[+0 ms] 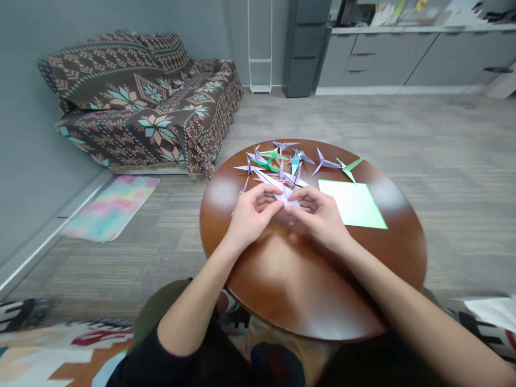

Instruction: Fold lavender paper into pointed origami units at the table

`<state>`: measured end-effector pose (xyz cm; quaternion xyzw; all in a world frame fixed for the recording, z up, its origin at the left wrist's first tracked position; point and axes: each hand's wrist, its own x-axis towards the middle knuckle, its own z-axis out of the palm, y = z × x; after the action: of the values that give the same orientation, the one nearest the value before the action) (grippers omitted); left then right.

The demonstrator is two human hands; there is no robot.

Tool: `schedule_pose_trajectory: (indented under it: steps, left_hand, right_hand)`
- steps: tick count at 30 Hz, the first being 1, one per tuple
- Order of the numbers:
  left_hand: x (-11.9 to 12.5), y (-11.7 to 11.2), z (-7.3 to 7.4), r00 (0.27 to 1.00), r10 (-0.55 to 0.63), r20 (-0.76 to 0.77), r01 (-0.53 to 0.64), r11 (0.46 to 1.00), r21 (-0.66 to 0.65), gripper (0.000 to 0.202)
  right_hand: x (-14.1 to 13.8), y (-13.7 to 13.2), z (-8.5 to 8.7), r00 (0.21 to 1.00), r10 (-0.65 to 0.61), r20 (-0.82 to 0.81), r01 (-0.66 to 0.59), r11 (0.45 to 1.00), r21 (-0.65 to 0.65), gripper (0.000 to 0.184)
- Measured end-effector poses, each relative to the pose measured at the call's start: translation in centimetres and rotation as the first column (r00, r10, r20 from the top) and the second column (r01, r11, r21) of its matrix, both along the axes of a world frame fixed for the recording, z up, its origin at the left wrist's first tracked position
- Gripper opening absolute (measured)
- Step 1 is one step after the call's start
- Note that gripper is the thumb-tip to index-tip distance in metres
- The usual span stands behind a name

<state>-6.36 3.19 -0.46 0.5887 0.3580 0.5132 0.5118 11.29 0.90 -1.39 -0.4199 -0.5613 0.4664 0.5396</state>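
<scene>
Between my two hands is a folded piece of pale lilac origami paper (287,196), held above the round table. My left hand (255,211) pinches its left side between thumb and fingers. On the right side, the thumb and fingers of my right hand (318,213) are closed on the same paper. A long pointed flap extends up and left past my left fingers. Just beyond my hands lie several folded paper cranes, among them a dark green crane (266,163) and a lilac crane (324,162). My fingers partly hide the folds.
A stack of square paper sheets (353,204), whitish with green edges, lies right of my hands on the brown round table (298,290). A light green crane (350,169) sits behind it. Farther off are a covered sofa (157,107), a tie-dyed mat (115,207) and grey cabinets (387,59).
</scene>
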Motion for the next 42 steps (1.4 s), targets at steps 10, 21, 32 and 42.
schedule_pose_trajectory:
  steps: [10,21,32,42]
  left_hand:
    - [0.2,0.2,-0.3,0.998,-0.042,0.054,0.044,0.998,-0.045,0.020]
    - [0.3,0.2,-0.6,1.000,-0.008,0.030,0.010,0.998,-0.064,0.016]
    - [0.1,0.3,-0.5,1.000,0.001,0.026,0.000,1.000,-0.010,0.027]
    - [0.4,0.5,-1.3,0.999,0.044,-0.007,-0.044,0.999,-0.028,0.041]
  right_hand:
    - [0.0,-0.3,0.4,0.996,-0.067,0.064,0.061,0.994,0.092,0.028]
    - [-0.1,0.1,0.1,0.997,-0.012,-0.080,0.007,0.998,-0.067,0.035]
    - [-0.1,-0.2,0.2,0.999,-0.024,0.027,0.022,0.998,0.055,0.032]
    - [0.0,0.1,-0.7,0.985,-0.109,0.135,0.087,0.983,0.161,0.018]
